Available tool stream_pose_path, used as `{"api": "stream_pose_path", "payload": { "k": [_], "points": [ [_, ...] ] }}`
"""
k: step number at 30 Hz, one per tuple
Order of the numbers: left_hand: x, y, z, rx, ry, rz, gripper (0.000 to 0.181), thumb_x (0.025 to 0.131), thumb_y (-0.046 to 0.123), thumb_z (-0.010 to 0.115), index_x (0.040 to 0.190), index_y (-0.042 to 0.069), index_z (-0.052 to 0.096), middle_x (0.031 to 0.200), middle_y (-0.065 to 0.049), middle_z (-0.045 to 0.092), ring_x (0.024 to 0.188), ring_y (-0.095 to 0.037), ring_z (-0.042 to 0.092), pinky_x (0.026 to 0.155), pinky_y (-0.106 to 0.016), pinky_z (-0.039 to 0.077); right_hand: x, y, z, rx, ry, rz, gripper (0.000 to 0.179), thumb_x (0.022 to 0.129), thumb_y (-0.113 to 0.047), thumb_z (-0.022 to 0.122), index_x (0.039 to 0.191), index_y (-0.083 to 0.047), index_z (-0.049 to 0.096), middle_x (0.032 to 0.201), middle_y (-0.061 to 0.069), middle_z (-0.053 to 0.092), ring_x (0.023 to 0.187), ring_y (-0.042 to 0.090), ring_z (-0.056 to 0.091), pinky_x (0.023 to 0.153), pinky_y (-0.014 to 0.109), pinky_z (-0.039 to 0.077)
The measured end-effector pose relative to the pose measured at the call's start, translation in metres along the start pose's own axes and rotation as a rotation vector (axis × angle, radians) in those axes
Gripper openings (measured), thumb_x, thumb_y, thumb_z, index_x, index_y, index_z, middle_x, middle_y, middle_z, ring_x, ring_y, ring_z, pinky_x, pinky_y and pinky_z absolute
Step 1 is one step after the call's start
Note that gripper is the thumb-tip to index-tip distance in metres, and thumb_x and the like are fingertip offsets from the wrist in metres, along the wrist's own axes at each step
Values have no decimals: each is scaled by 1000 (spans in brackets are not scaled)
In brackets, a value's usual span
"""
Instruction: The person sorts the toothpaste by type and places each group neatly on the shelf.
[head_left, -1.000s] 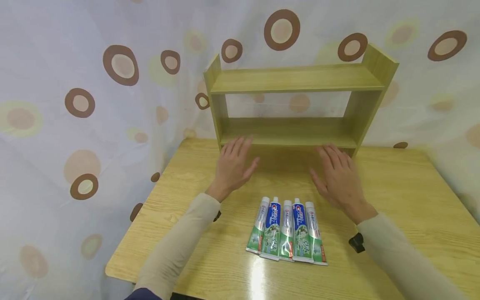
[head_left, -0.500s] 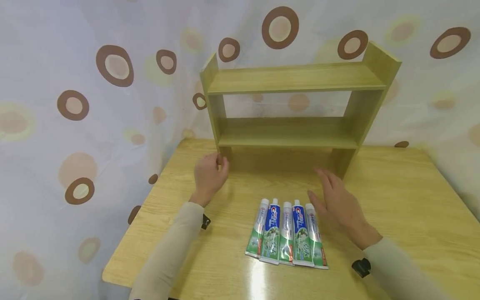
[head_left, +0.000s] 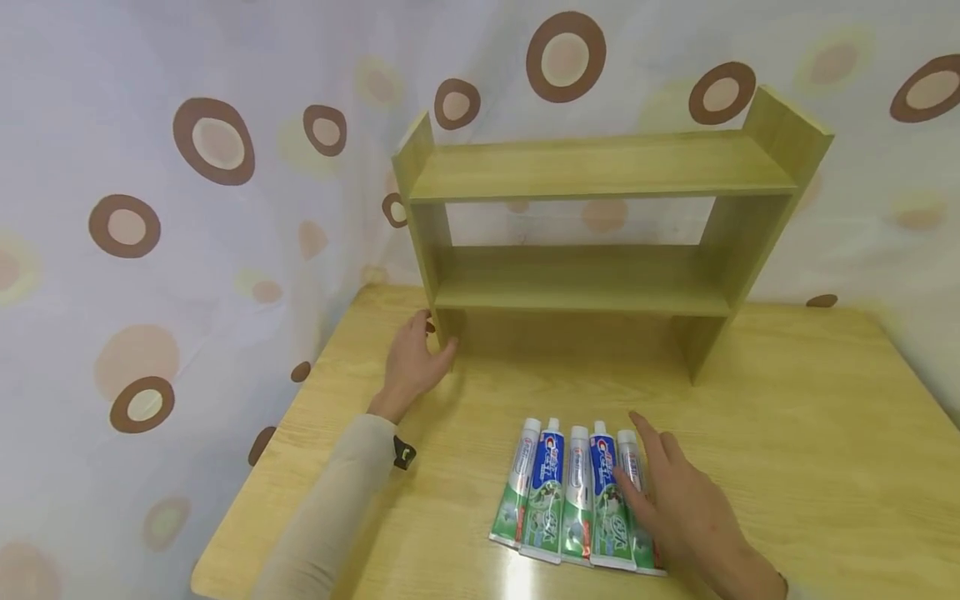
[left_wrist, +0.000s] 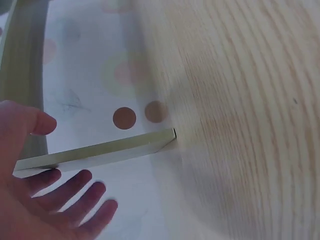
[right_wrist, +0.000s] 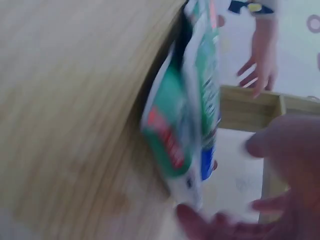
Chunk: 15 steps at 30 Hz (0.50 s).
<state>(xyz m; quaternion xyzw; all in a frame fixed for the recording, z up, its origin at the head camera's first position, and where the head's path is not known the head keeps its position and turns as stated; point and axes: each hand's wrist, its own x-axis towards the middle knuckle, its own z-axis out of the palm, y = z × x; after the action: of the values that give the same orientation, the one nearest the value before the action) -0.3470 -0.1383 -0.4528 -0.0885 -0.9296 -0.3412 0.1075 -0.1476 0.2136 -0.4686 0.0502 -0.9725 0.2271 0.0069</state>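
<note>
In the head view, several toothpaste tubes (head_left: 545, 492) lie side by side on the table, white caps facing the shelf. My right hand (head_left: 693, 508) hovers at the rightmost toothpaste tube (head_left: 630, 458), fingers extended and thumb apart, partly covering it. The right wrist view, blurred, shows that tube's green crimped end (right_wrist: 170, 135) close to the fingers. At the left foot of the small wooden shelf (head_left: 592, 275) is my left hand (head_left: 412, 358). It straddles the shelf's side panel (left_wrist: 110, 149), fingers along the outer side and thumb on the inner side, the thumb apart from the wood.
The wooden shelf stands at the back of the table (head_left: 810, 417), with two boards between its side panels. A curtain (head_left: 225, 333) patterned with brown circles hangs behind and to the left. The table's left edge runs beside the left forearm.
My left hand has moved left and down from in front of the shelf to its left side panel. My right hand has come down and nearer, over the rightmost tube. The tubes stay put.
</note>
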Motion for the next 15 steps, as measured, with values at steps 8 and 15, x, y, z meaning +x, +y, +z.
{"api": "stream_pose_path", "payload": {
  "k": [8, 15],
  "points": [
    [-2, -19, 7, -183, -74, 58, 57, 110, 16, 58, 159, -4, 37, 141, -32, 66, 122, -45, 72, 99, -54, 63, -17, -9, 18, 36, -132, 107, 81, 105, -39, 70, 167, -4, 33, 124, 23, 59, 66, 19, 55, 53, 35, 46],
    [-3, -28, 14, -198, -63, 51, 58, 109, 8, 56, 163, -1, 34, 151, -36, 60, 130, -48, 69, 96, -57, 64, -26, -13, 27, 43, -102, 109, 75, 104, -38, 72, 164, -5, 41, 125, 22, 62, 79, 20, 62, 64, 43, 58]
  ]
}}
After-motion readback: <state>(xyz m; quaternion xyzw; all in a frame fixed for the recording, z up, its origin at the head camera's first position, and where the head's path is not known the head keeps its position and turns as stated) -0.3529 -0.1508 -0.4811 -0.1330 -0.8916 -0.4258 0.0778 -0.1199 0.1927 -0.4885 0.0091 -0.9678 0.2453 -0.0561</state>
